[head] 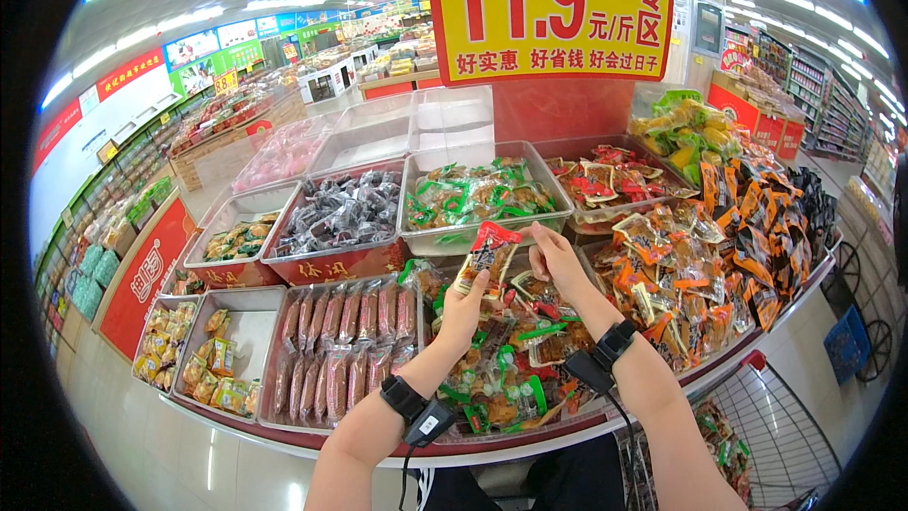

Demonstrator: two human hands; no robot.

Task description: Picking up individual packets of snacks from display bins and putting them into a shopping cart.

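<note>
My left hand (462, 312) holds a red-topped snack packet (489, 255) with dark writing, its thumb across the packet's lower part. To the right of the packet is my right hand (557, 259), fingers bent, near the packet's top corner; whether it pinches anything is too small to tell. Both hands are above a bin of mixed green and red snack packets (504, 383). Just behind them stands a clear-rimmed tray (489, 241) of green-and-clear packets. Orange-and-clear packets (681, 277) are heaped to the right. Each wrist wears a black strap with a cabled device.
Left of the mixed bin is a tray of long brown wrapped snacks (347, 319); dark-wrapped pieces (344, 209) fill a bin behind. A large price sign (553, 14) stands above the display. A wire shopping cart (766, 433) holding packets is at the lower right.
</note>
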